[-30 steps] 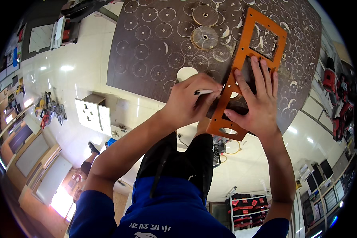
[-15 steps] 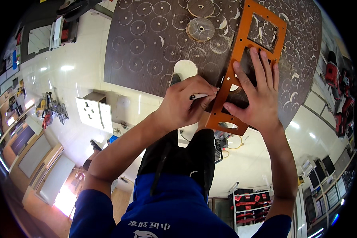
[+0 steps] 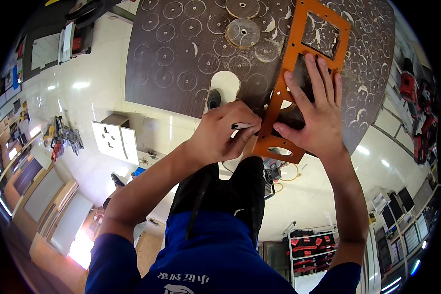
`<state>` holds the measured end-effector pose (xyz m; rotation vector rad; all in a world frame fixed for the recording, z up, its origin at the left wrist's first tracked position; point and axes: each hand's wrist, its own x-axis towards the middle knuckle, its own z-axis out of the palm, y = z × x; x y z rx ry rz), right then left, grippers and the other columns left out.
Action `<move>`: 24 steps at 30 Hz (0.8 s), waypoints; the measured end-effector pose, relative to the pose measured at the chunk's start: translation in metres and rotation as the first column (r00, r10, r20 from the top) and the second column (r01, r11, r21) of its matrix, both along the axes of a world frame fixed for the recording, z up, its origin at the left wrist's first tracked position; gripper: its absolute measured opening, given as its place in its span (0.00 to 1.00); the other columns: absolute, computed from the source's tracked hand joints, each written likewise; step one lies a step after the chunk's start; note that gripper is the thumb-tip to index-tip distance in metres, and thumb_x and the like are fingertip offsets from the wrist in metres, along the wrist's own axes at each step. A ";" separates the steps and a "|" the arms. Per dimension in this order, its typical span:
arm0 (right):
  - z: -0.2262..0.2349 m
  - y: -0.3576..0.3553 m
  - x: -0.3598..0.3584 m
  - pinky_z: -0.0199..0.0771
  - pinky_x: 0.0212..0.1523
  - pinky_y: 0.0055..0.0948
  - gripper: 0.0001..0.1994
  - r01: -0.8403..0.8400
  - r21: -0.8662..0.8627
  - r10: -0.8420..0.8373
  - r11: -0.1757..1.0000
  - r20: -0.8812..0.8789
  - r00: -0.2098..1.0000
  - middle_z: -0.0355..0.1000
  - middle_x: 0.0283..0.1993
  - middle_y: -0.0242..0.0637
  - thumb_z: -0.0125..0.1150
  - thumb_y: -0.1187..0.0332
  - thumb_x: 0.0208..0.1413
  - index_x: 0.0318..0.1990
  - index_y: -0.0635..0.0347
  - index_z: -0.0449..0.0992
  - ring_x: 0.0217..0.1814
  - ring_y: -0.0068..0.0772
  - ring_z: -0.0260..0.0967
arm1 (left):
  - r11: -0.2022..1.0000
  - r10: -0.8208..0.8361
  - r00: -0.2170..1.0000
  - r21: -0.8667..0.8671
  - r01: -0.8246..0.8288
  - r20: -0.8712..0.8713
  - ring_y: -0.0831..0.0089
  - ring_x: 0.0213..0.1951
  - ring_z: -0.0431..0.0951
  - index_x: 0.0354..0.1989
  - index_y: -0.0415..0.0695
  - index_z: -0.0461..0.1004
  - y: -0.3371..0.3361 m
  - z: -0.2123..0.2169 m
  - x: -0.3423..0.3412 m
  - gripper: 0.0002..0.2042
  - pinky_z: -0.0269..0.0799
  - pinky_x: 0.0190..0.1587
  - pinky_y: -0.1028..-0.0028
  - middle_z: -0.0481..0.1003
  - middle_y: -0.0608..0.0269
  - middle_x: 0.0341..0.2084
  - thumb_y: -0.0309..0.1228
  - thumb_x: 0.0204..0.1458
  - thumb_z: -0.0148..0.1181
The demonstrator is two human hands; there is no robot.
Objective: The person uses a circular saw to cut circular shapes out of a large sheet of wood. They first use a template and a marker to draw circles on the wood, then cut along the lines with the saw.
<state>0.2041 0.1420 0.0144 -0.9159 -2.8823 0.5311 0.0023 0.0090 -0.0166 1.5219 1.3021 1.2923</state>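
An orange flat template [image 3: 290, 59] with a square cut-out and small holes lies on a dark wooden board [image 3: 171, 73] marked with many cut circles. My right hand [image 3: 313, 115] is spread flat on the template's lower part and presses on it. My left hand [image 3: 225, 132] is closed around a thin pen [image 3: 241, 126], whose tip sits at the template's left edge near its lower end. Below the hands are my dark trousers and blue shirt.
A loose round wooden disc [image 3: 243, 32] rests on the board near the top, and a round hole [image 3: 224, 83] is cut through by its near edge. A white socket box [image 3: 115, 139] lies on the pale floor at left. Red tool cases [image 3: 308, 242] stand lower right.
My left hand with the pen has slid slightly left and down along the template's edge. My right hand stays pressed on the template. The view has shifted a little.
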 end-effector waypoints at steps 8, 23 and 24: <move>-0.002 0.001 -0.001 0.41 0.70 0.64 0.48 0.002 -0.003 -0.002 1.000 -0.003 1.000 0.46 0.76 0.46 0.77 0.49 0.30 0.67 0.38 0.66 0.78 0.53 0.40 | 1.000 -0.024 0.999 0.000 0.024 -0.021 0.63 0.32 0.81 0.39 0.39 0.71 -0.007 0.004 0.000 0.12 0.77 0.34 0.70 0.79 0.53 0.32 0.13 0.48 0.62; 0.001 -0.001 -0.001 0.41 0.70 0.63 0.49 0.002 0.003 -0.002 1.000 -0.012 1.000 0.48 0.75 0.47 0.77 0.50 0.28 0.67 0.39 0.66 0.77 0.53 0.41 | 0.997 -0.063 0.997 -0.053 0.061 -0.037 0.63 0.33 0.80 0.38 0.39 0.72 -0.016 0.007 -0.001 0.11 0.76 0.34 0.71 0.78 0.53 0.33 0.13 0.49 0.61; 0.001 -0.002 -0.001 0.41 0.70 0.63 0.49 0.000 -0.001 0.000 1.000 -0.010 1.000 0.48 0.75 0.48 0.77 0.50 0.28 0.67 0.39 0.66 0.77 0.53 0.41 | 0.994 -0.065 0.997 -0.086 0.069 0.049 0.63 0.33 0.80 0.40 0.39 0.72 -0.021 0.010 0.001 0.12 0.76 0.35 0.70 0.79 0.51 0.34 0.12 0.49 0.60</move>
